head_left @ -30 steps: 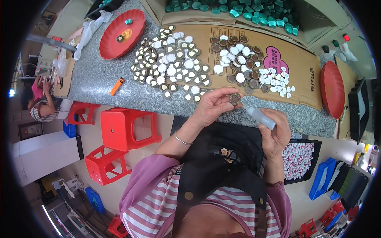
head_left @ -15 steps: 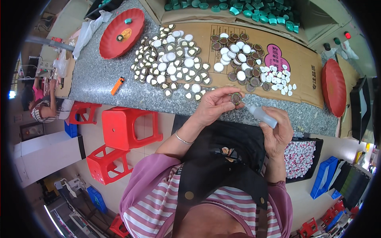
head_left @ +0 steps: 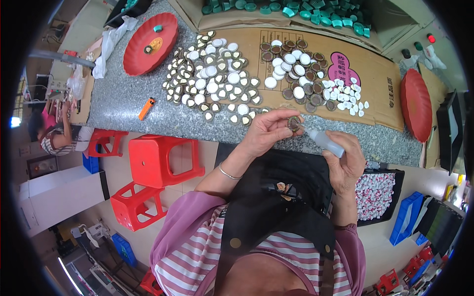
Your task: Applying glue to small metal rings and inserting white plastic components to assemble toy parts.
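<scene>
Between the thumb and fingers of my left hand (head_left: 269, 130) is a dark brown, round bottle cap-like piece with a ridged rim (head_left: 294, 124). My right hand (head_left: 346, 157) is wrapped round a small translucent squeeze bottle (head_left: 328, 143), tilted so that its thin nozzle points at the cap-like piece. The nozzle tip is very close to the piece; whether they touch I cannot tell. Beyond my hands lie dark round pieces and white scalloped discs (head_left: 298, 92) on flattened cardboard (head_left: 377, 101). Beside them is a heap of small white pieces (head_left: 349, 94).
Left of the cardboard spreads a pile of dark pieces with pale centres (head_left: 212, 86). An orange lighter (head_left: 146, 108) lies on the granite counter (head_left: 116, 98). Red trays (head_left: 133, 54) flank the work area. Green cups (head_left: 316, 19) fill a bin behind. Red stools (head_left: 155, 163) stand below left.
The whole view has shifted slightly. Both hands keep nearly the same pose, with the bottle's nozzle still close to the cap-like piece.
</scene>
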A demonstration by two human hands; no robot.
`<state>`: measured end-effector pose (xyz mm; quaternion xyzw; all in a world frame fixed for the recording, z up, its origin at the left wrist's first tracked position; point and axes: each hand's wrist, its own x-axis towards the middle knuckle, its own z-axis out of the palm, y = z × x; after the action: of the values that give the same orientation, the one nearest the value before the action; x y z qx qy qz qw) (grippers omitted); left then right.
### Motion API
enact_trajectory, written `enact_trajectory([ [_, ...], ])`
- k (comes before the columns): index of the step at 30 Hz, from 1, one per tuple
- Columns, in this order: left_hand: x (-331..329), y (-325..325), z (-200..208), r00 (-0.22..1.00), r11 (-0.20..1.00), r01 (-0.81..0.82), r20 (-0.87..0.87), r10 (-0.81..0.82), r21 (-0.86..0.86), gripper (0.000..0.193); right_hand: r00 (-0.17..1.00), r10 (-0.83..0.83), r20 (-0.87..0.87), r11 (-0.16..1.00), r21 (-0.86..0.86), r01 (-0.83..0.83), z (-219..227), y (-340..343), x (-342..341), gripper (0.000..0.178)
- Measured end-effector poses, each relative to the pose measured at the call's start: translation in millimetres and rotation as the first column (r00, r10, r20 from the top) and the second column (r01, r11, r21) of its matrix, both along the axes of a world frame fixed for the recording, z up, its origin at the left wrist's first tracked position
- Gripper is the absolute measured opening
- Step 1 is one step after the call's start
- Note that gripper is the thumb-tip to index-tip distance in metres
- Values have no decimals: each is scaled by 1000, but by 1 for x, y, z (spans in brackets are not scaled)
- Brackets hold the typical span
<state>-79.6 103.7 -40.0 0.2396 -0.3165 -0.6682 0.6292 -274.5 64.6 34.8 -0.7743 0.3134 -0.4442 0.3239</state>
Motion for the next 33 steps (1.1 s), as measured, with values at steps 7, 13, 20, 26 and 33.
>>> enact_trajectory([
  [7,-2,2,5,999,999,-5,33,4,50,39,1000,-9,-8,1000,-10,9,1,0,-1,28],
  [13,-3,2,6,999,999,-19,43,18,33,39,1000,-2,1,1000,-16,2,1,0,-3,28],
  [20,-2,1,6,999,999,-34,28,33,41,40,1000,-1,-12,999,-40,0,2,-1,-3,28],
  [26,-2,2,8,998,998,-49,27,49,31,39,1000,12,6,999,-47,-12,2,-2,-2,28],
  [33,2,1,1,1000,999,-17,3,17,-29,38,1000,24,-1,998,-61,-24,3,-1,-4,28],
])
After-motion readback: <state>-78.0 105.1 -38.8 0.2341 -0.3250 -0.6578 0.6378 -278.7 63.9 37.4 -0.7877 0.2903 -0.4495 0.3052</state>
